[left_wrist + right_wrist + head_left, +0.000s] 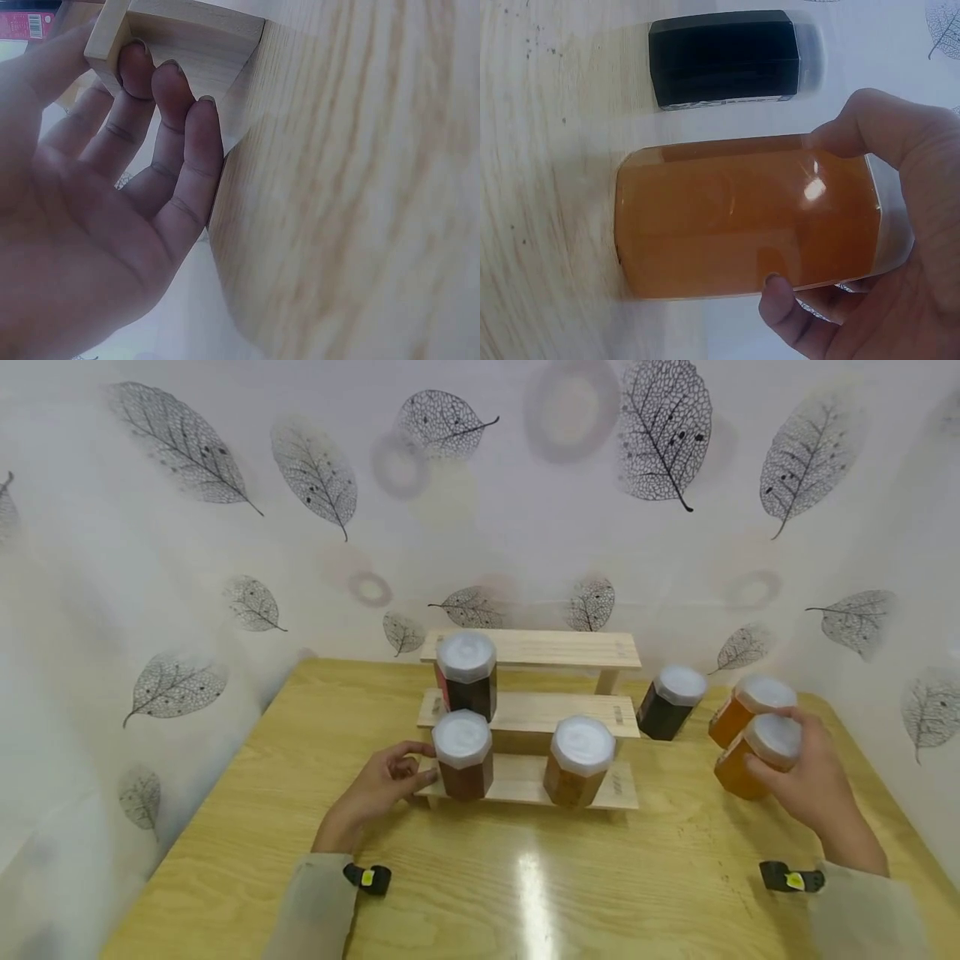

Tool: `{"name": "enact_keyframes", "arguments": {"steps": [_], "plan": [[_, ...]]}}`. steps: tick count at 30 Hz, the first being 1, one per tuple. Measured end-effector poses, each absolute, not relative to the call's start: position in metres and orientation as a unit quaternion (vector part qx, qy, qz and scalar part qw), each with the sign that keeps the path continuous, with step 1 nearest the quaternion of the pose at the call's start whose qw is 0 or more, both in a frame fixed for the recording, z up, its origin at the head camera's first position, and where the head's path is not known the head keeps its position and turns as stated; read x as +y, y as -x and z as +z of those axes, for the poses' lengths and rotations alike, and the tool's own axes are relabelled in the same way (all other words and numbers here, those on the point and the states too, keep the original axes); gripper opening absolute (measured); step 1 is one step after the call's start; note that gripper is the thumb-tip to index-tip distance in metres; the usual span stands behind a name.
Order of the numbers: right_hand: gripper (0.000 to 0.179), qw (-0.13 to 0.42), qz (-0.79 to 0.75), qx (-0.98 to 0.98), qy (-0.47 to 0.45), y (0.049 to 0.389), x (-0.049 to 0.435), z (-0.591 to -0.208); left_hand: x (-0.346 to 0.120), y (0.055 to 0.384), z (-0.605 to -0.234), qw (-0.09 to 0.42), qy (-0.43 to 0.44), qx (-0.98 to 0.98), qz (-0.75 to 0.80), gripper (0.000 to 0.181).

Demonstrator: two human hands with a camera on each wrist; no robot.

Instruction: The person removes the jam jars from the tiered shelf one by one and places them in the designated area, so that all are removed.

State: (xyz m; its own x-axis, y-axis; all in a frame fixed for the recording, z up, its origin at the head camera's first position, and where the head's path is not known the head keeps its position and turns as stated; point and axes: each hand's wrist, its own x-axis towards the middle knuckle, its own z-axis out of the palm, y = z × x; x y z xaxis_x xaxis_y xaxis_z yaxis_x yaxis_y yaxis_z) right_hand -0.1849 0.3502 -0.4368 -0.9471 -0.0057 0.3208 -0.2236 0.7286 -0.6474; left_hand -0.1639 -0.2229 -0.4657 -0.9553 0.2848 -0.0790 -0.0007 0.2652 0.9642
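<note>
My right hand (816,777) grips a faceted jar (727,225) of amber contents near its white lid, thumb on one side and fingers on the other. A second amber jar (731,720) stands just behind it, and a dark jar (664,710) to the left of that. At the left end of the lowest step of a three-step wooden rack (517,777), my left hand (378,787) pinches the board's end, its other fingers curled below. Right beside those fingertips, a reddish-brown jar (465,768) sits on that step. Another amber jar (577,768) sits towards the step's right end.
A dark jar with a red label (471,685) stands on the middle step at the left. The rack's top step (562,648) runs along the back of the wooden table (450,877). Behind hangs a pale leaf-patterned sheet (510,510).
</note>
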Motion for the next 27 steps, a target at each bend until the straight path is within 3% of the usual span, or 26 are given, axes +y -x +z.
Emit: {"name": "enact_keyframes", "arguments": {"steps": [16, 22, 27], "plan": [[0.075, 0.129, 0.352, -0.923, -0.083, 0.194, 0.349, -0.432, -0.23, 0.168, -0.465, 0.108, -0.102, 0.783, 0.604, 0.035], [0.066, 0.105, 0.307, -0.944, -0.061, 0.185, 0.346, -0.409, -0.226, 0.167, -0.468, 0.119, -0.106, 0.776, 0.611, 0.036], [0.064, 0.118, 0.267, -0.956, -0.033, 0.177, 0.324, -0.384, -0.226, 0.167, -0.469, 0.118, -0.096, 0.779, 0.608, 0.035]]}}
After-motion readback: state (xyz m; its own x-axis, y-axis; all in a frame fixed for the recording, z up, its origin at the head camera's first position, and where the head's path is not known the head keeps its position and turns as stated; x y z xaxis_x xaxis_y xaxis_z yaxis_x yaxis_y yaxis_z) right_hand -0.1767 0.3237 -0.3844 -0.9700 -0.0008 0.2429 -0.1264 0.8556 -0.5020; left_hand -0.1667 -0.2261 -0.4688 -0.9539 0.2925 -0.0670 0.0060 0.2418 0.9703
